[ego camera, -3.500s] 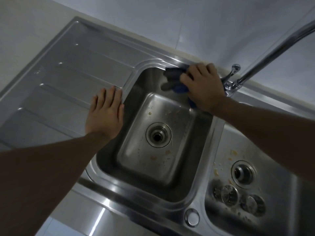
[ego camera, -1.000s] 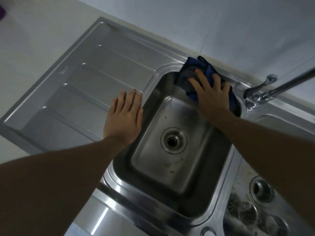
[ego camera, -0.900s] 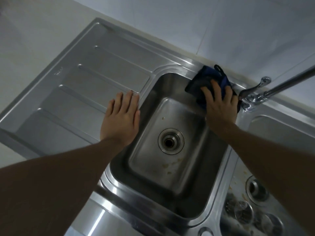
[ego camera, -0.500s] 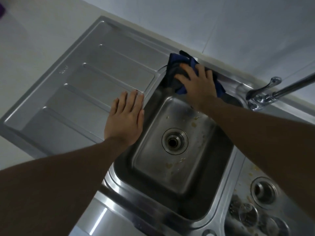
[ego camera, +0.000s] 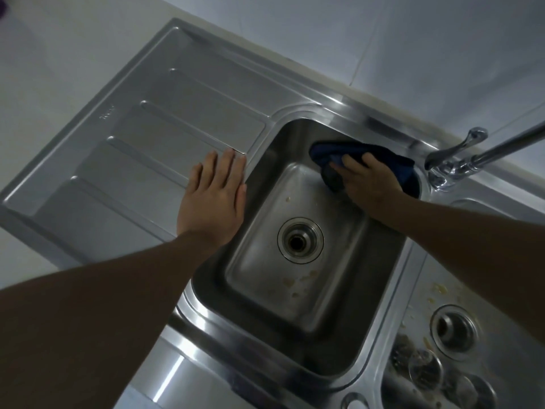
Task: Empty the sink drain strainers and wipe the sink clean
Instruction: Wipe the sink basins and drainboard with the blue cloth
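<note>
Sink point(ego camera: 295, 358) was brushed stainless steel, shiny along its rim; its ribbed draining board point(ego camera: 153, 125) looked smoother and more matt. Tap point(ego camera: 460, 160) was glossy chrome. Cloth point(ego camera: 380, 156) was dark blue, soft and matt. Wall point(ego camera: 413, 39) was smooth pale tile.

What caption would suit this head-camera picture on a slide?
Right hand presses a dark blue cloth against the stainless steel sink basin's far wall; left hand rests flat on the ribbed drainboard.

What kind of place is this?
Likely a home kitchen: a stainless double sink with ribbed drainboard, a faucet at a tiled wall, and food scraps in the basin.
</note>
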`<state>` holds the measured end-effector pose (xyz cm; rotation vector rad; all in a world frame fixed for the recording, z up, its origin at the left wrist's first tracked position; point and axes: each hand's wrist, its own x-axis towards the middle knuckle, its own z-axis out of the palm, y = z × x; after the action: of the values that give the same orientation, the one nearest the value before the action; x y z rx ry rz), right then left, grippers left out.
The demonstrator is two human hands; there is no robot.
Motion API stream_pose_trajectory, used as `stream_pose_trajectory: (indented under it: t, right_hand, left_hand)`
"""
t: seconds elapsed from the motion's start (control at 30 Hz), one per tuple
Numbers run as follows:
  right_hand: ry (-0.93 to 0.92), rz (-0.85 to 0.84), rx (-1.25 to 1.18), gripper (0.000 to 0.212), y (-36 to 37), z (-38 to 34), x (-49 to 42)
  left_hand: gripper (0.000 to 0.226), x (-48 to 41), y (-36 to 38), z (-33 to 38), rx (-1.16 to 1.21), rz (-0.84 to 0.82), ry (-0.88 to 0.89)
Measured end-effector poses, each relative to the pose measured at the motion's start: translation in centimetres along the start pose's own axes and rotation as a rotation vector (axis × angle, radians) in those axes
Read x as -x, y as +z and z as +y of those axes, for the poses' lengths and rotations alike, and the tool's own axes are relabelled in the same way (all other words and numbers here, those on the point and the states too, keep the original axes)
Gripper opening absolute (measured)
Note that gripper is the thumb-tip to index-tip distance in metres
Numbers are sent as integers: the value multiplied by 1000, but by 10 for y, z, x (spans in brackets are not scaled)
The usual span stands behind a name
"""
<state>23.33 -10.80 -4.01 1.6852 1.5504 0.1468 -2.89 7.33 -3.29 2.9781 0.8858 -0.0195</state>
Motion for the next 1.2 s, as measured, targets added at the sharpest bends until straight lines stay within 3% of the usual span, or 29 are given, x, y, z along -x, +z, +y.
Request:
stream_pose_trajectory:
  t: [0.1, 0.23, 0.3, 0.4, 0.5, 0.6, 0.67, 0.73, 0.9, 0.97, 1.0, 1.07, 1.1, 1.2]
  right_hand:
    - [66, 148, -26, 58, -15, -5, -19]
    - [64, 82, -30, 54, -19, -7, -29]
    - [38, -36, -118, 45, -10, 0, -10]
    - [-28, -239, -1, 39, -2, -5, 21]
    - [115, -436, -315, 38, -17, 5, 25]
    - [84, -663, -670, 32, -31, 14, 24]
    - [50, -771, -745, 34, -40, 13, 26]
    - [48, -825, -670, 30, -34, 11, 26]
    - [86, -770, -418, 67, -27, 5, 26]
    - [17, -865, -576, 60, -32, -4, 30]
    - [-35, -938, -679, 46, -33, -9, 32]
    - [-25, -855, -795, 22, -32, -18, 36]
    - [17, -776, -794, 24, -33, -20, 37]
    - [48, -810, -554, 59, -31, -26, 34]
  left_hand:
    - [57, -1, 2, 0, -11, 6, 0]
    - [57, -1, 5, 0, -18, 13, -8]
    - [58, -1, 6, 1, -18, 17, -14]
    - [58, 1, 5, 2, -20, 14, -23]
    - [58, 1, 3, 3, -18, 13, -20]
    - [57, 0, 2, 3, -10, 11, -12]
    - [57, 0, 2, 2, -11, 14, -10]
    - [56, 1, 2, 4, -11, 18, -17]
    - [56, 0, 2, 4, -15, 12, -18]
    - [56, 1, 2, 4, -14, 6, -18]
    - [56, 0, 2, 4, -17, 8, -15]
    - [57, 0, 2, 3, -16, 7, -15]
    - [57, 0, 1, 3, -10, 6, -16]
    - [57, 0, 1, 4, -13, 6, -13]
